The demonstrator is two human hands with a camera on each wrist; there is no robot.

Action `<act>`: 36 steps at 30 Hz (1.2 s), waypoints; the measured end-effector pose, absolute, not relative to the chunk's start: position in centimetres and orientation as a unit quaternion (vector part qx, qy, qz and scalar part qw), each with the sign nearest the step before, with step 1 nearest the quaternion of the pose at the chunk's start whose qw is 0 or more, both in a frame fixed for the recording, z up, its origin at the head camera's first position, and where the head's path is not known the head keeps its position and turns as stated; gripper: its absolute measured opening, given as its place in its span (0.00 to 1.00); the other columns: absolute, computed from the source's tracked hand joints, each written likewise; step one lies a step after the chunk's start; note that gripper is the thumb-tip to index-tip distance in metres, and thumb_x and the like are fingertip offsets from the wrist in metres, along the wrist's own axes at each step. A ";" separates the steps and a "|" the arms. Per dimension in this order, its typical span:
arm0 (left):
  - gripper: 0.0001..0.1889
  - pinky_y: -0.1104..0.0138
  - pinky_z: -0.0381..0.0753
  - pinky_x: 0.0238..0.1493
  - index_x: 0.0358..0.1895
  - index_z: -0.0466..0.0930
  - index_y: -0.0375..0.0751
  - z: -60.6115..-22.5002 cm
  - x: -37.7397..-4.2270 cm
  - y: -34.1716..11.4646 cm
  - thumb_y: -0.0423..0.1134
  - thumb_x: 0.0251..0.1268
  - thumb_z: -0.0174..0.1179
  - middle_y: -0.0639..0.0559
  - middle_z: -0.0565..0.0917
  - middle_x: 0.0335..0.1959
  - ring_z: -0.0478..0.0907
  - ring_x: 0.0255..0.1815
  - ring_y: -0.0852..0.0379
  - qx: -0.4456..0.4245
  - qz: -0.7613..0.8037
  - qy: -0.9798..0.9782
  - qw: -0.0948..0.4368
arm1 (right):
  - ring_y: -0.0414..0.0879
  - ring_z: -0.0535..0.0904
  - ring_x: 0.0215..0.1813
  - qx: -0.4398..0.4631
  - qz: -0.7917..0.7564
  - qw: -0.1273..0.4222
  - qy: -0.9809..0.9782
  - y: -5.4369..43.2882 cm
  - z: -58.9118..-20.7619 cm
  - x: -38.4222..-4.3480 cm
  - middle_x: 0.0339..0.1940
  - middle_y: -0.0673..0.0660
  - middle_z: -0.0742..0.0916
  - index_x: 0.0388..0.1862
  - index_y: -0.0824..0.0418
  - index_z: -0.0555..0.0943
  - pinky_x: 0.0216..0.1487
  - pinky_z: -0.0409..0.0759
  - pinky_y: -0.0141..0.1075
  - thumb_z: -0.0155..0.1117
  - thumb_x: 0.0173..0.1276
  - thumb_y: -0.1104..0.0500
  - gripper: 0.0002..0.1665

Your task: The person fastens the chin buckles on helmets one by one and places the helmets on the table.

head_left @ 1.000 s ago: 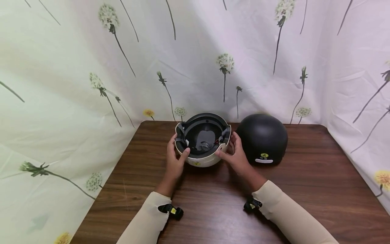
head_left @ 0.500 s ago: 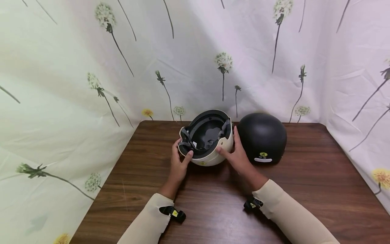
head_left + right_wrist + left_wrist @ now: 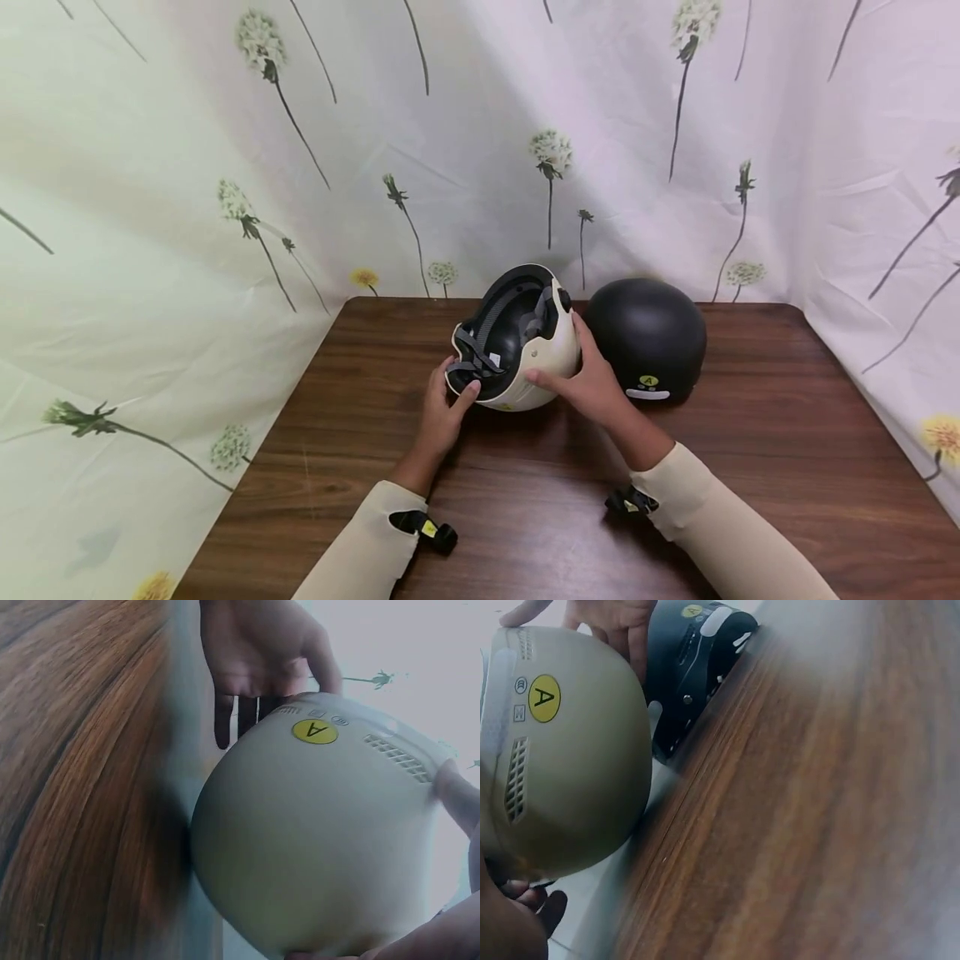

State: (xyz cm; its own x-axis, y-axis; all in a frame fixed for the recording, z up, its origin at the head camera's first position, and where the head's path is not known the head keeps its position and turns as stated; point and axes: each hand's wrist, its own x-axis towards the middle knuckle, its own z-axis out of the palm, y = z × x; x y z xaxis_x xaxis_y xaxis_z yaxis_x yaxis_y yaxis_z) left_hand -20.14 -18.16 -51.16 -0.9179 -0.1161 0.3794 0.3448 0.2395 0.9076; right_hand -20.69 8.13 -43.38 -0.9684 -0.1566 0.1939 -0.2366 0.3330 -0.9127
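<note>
A cream-white helmet lies upside down on the table, tilted so that its black-lined opening faces up and to the left. Grey chin straps hang inside it. My left hand holds its near left rim, thumb over the edge and fingers along the outside. Gripping the right side is my right hand, with the thumb on the outer shell. In the right wrist view the helmet's shell carries a yellow round sticker and a slotted vent. The undersides of some fingers are hidden.
A matte black helmet sits dome up just right of my right hand, with a yellow sticker and a white strip on its near side. The brown wooden table ends at a flower-printed curtain behind and on both sides.
The cream helmet has turned and tipped, its opening swinging from upward to more leftward, and has shifted slightly right. Both hands have moved with it. The black helmet stays in place.
</note>
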 end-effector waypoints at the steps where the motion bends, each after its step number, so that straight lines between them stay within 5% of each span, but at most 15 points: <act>1: 0.36 0.48 0.63 0.76 0.76 0.63 0.25 -51.2 -20.2 -18.2 0.32 0.68 0.67 0.30 0.73 0.71 0.70 0.74 0.37 -0.075 -0.613 -0.765 0.182 | 0.52 0.62 0.81 0.119 0.564 0.037 -0.816 8.1 -43.3 -20.6 0.86 0.53 0.61 0.89 0.45 0.46 0.76 0.65 0.56 0.84 0.57 0.41 0.72; 6: 0.42 0.59 0.64 0.75 0.80 0.58 0.28 -51.3 -20.2 -18.4 0.30 0.67 0.68 0.27 0.71 0.72 0.70 0.73 0.34 -0.107 -0.620 -0.756 0.182 | 0.52 0.62 0.80 0.122 0.573 0.045 -0.809 7.9 -43.0 -20.6 0.84 0.55 0.62 0.88 0.51 0.47 0.76 0.65 0.54 0.85 0.56 0.44 0.72; 10: 0.38 0.66 0.68 0.68 0.75 0.66 0.27 -51.3 -20.3 -18.3 0.28 0.62 0.71 0.26 0.72 0.67 0.72 0.67 0.32 -0.159 -0.576 -0.759 0.257 | 0.53 0.61 0.80 0.128 0.578 0.048 -0.804 7.9 -43.1 -20.7 0.84 0.57 0.61 0.88 0.54 0.48 0.76 0.64 0.55 0.85 0.57 0.46 0.72; 16: 0.27 0.64 0.65 0.71 0.66 0.78 0.35 -50.5 -19.5 -17.6 0.32 0.64 0.71 0.37 0.79 0.63 0.74 0.65 0.42 -0.200 -0.482 -0.777 0.351 | 0.55 0.59 0.82 0.121 0.572 0.053 -0.810 7.9 -43.4 -20.7 0.85 0.60 0.59 0.88 0.57 0.47 0.77 0.62 0.56 0.84 0.57 0.45 0.72; 27: 0.29 0.68 0.67 0.72 0.70 0.75 0.33 -47.1 -17.6 -15.2 0.25 0.64 0.68 0.36 0.78 0.62 0.76 0.62 0.37 -0.276 -0.515 -0.746 0.318 | 0.56 0.56 0.83 0.129 0.569 0.063 -0.809 8.2 -43.3 -20.5 0.85 0.62 0.58 0.88 0.59 0.47 0.78 0.60 0.57 0.83 0.59 0.47 0.70; 32: 0.31 0.54 0.72 0.69 0.69 0.71 0.25 -45.0 -17.0 -14.8 0.20 0.61 0.67 0.29 0.77 0.59 0.76 0.58 0.30 -0.279 -0.530 -0.738 0.311 | 0.56 0.54 0.84 0.138 0.560 0.063 -0.814 8.1 -43.4 -20.5 0.86 0.62 0.57 0.88 0.60 0.47 0.79 0.59 0.57 0.82 0.61 0.49 0.68; 36: 0.35 0.42 0.74 0.67 0.74 0.69 0.35 -44.6 -17.9 -14.9 0.25 0.64 0.69 0.37 0.76 0.65 0.76 0.64 0.35 -0.265 -0.538 -0.746 0.289 | 0.57 0.53 0.84 0.140 0.553 0.058 -0.820 7.9 -43.3 -20.5 0.86 0.63 0.56 0.88 0.61 0.46 0.79 0.60 0.57 0.81 0.63 0.51 0.67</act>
State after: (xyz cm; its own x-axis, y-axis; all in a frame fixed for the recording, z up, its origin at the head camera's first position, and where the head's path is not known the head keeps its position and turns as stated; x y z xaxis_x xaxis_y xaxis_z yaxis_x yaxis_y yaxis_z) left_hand -17.94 -14.93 -44.61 -0.6921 0.0844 0.7168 0.7068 0.2804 0.6495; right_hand -20.55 7.95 -43.33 -0.9538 -0.1653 0.2507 -0.2944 0.3501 -0.8892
